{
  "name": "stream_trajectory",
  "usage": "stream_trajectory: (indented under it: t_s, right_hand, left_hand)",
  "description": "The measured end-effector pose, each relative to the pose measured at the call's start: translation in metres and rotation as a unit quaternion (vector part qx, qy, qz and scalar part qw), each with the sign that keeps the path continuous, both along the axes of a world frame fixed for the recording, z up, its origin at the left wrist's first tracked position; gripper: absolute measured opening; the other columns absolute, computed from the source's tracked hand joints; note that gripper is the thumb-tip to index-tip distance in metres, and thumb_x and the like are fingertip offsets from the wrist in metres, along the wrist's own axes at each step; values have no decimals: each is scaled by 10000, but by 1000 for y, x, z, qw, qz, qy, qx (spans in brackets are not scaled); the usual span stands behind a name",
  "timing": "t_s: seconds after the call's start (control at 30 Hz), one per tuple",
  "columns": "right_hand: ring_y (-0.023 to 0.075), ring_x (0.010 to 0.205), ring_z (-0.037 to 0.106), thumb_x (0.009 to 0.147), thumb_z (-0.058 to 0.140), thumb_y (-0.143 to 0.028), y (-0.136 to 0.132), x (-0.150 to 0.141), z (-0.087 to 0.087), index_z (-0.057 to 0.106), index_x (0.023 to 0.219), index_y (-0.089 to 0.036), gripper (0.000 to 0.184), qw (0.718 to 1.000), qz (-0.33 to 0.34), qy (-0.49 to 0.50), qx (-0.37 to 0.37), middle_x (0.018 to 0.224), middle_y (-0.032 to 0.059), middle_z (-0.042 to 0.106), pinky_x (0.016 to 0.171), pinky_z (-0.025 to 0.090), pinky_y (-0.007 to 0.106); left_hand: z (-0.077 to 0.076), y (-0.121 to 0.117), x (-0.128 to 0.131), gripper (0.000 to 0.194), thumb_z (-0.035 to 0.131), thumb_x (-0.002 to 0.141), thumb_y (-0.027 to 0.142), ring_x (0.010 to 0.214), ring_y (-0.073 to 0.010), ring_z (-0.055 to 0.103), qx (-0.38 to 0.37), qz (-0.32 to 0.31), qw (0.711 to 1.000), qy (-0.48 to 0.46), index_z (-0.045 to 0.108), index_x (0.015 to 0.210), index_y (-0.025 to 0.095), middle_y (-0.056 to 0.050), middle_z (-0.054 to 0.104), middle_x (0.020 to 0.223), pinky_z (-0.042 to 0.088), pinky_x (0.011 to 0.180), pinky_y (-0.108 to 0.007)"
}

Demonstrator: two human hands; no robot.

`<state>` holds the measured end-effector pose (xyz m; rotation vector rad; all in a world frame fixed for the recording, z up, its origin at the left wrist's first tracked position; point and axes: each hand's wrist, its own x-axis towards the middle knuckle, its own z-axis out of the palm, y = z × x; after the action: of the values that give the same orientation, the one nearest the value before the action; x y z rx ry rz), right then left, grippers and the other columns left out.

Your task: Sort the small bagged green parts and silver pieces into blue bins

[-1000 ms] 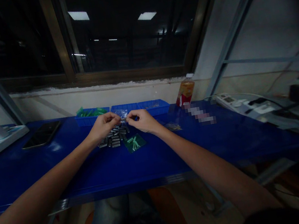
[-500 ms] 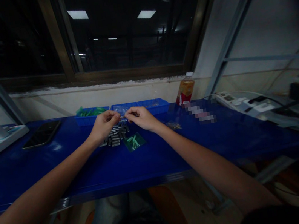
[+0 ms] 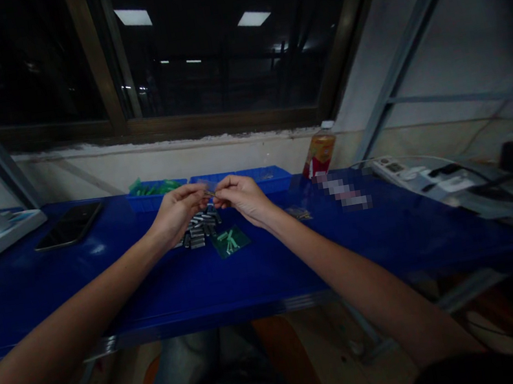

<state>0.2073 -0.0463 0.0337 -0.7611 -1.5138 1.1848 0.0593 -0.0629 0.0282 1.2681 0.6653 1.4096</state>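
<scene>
My left hand (image 3: 177, 213) and my right hand (image 3: 243, 199) meet fingertip to fingertip above the table. Both are closed in a pinch around a small thin part (image 3: 210, 193) with a brassy look; its exact kind is too small to make out. Just under the hands lies a heap of short silvery metal cylinders (image 3: 197, 233), partly covered by my left hand. In front of the heap is a flat green packet (image 3: 231, 242) with several pale slim pieces on it.
Behind the hands stand blue bins (image 3: 264, 181), the left one holding green packets (image 3: 155, 188). A drink bottle (image 3: 320, 152) and a small bag of parts (image 3: 298, 214) are on the right. Left are a phone (image 3: 69, 226) and a power strip (image 3: 3, 237); another power strip (image 3: 390, 166) sits far right.
My fingertips have shifted slightly, and the thin part between them shows more clearly. The heap and green packet stay where they were.
</scene>
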Motion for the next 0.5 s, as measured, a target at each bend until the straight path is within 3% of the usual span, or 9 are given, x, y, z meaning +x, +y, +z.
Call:
stream_trajectory:
  t_s: [0.2,0.5]
  right_hand:
    - [94,569,555,652,564,-176,3,0,-2,558,724,-159,74,995,-23,-55,81,610,-30,581,583,445,239]
    - [103,614,548,700,570,-197,9,0,-11,576,760,-143,81,958,-72,-179,212,694,7,602,610,445,249]
  left_hand:
    - [-5,4,-1,249,704,590,162,669,-102,558,29,21,998,56,634,824,111,-19,636,728,413,650,-227]
    - [-9,12,-8,235,629,684,275,651,-114,538,112,60,968,215,599,847,108,-29,613,738,400,608,-246]
